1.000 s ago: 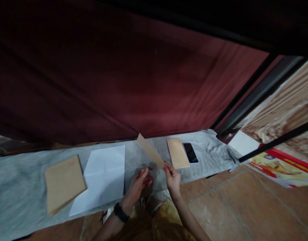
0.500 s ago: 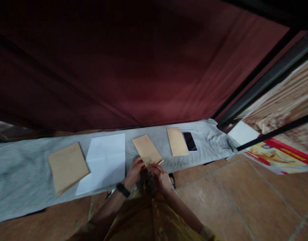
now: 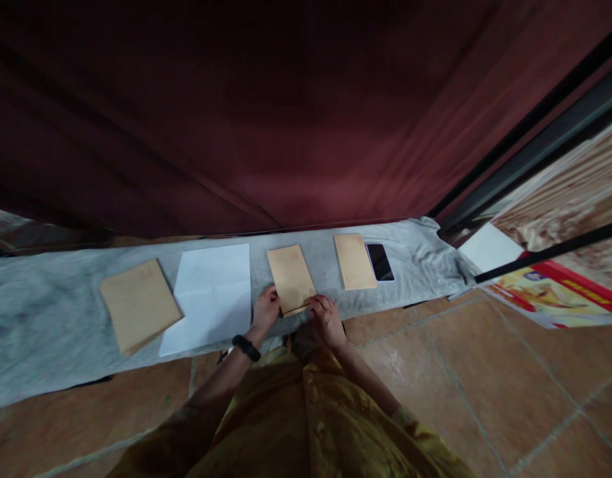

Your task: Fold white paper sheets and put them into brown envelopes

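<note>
A brown paper envelope [image 3: 291, 273] lies on the grey cloth in front of me, its near edge toward my body. My left hand [image 3: 267, 309] pinches its near left corner, a dark band on that wrist. At the near right corner, the fingers of my right hand [image 3: 328, 320] are closed on the edge. A fold or flap line runs across the envelope between both hands. Left of it lie white paper sheets [image 3: 214, 292] and a stack of brown envelopes [image 3: 139, 304] overlapping their edge. Another brown envelope [image 3: 354, 262] lies to the right.
A phone [image 3: 380, 261] with a dark screen lies beside the right-hand envelope. The grey cloth [image 3: 52, 318] covers a long narrow surface. Behind it hangs a dark red curtain [image 3: 306, 146]. Black metal bars [image 3: 535, 146] and a printed box [image 3: 559, 292] are at the right, over floor tiles [image 3: 435, 385].
The envelope between my hands has turned straighter and lies flatter. My hands have spread apart to its two near corners. The whole view has shifted slightly.
</note>
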The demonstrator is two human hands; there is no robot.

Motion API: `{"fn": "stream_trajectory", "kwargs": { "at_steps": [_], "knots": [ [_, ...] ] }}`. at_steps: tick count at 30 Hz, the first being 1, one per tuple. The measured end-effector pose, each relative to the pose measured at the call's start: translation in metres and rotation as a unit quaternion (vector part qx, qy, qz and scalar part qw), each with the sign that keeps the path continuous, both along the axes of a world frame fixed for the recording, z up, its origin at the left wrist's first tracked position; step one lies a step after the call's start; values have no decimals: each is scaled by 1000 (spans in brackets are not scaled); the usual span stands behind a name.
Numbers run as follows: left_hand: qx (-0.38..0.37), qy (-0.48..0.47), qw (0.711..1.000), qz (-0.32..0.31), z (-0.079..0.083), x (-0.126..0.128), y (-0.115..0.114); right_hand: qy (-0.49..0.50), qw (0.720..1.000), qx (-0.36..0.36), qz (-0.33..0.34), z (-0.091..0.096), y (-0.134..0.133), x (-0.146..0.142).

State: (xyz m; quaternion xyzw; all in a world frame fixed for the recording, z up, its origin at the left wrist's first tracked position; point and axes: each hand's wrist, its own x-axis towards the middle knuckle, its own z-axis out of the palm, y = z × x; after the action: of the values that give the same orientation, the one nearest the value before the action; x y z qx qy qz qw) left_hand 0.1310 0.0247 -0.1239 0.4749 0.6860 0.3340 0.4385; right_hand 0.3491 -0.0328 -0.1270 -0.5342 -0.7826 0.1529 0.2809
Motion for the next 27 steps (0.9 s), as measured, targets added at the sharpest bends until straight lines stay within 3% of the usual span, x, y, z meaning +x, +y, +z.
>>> {"fn": "stream_trajectory", "kwargs": {
  "at_steps": [3, 6, 10, 14, 27],
  "knots": [
    [12, 37, 999, 14, 6, 1, -8, 17, 1000, -14, 19, -3, -2, 3],
    [84, 122, 989, -2, 13, 5, -22, 45, 998, -13, 49, -6, -7, 7],
    [180, 196, 957, -116, 15, 12, -38, 67, 996, -12, 63, -8, -13, 13],
    [187, 251, 926, -209, 15, 17, -46, 86, 994, -9, 61, -9, -16, 14],
    [186, 336, 888, -255, 18, 14, -42, 115, 992, -9, 51, -3, -11, 17]
  ]
}}
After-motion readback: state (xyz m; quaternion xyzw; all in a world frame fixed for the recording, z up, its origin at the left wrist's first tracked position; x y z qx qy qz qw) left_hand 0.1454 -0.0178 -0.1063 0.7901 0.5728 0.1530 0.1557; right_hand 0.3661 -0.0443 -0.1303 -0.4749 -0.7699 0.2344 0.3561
